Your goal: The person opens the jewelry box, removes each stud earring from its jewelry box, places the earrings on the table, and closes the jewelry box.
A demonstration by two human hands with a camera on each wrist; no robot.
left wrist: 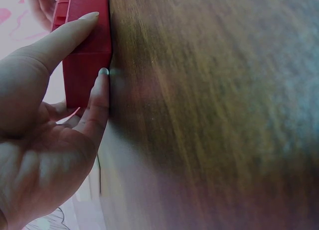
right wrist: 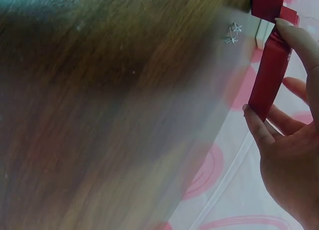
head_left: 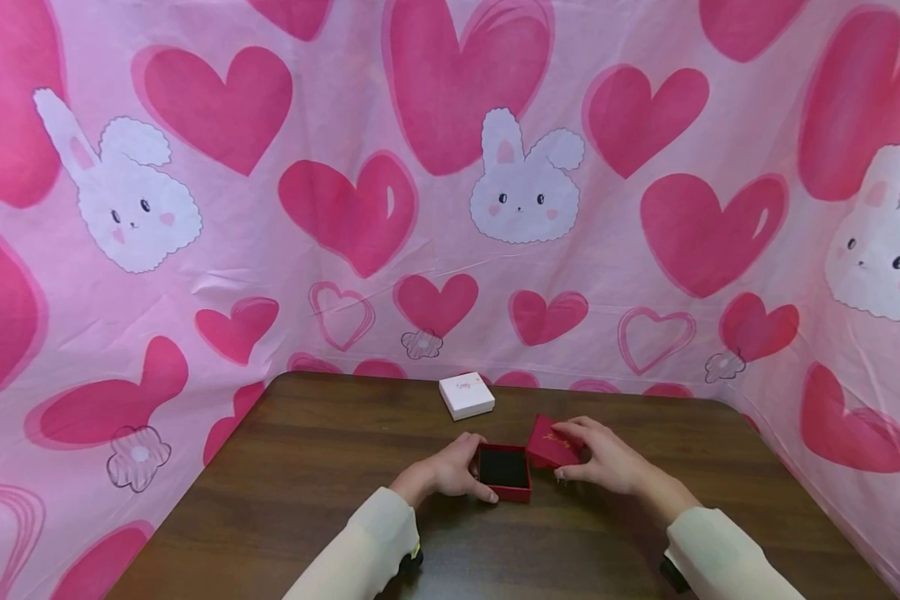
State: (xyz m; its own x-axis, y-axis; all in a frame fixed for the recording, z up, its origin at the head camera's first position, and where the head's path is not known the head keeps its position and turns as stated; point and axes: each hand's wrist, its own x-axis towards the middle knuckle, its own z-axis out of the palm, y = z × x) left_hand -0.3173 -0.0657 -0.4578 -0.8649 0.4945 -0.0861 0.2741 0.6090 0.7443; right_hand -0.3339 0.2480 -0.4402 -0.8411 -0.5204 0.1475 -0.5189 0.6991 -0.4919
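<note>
A red gift box base [head_left: 506, 492] with a black cushion [head_left: 504, 468] inside sits uncovered on the table. My left hand [head_left: 453, 467] grips its left side, the thumb [left wrist: 82, 28] along the front wall and the other fingers round the corner. To the right, my right hand [head_left: 603, 458] pinches the red box lid [head_left: 549, 443] by its edges; the lid is tilted, with gold lettering on top. One lid corner overlaps the base's right rim in the head view. Small silver star-shaped earrings [right wrist: 233, 34] show beside the lid in the right wrist view.
A white box [head_left: 467, 396] with pink lettering stands near the table's back edge. The brown wooden table [head_left: 330, 475] is bordered by pink cloth [head_left: 450, 250] printed with hearts and rabbits at the back and both sides.
</note>
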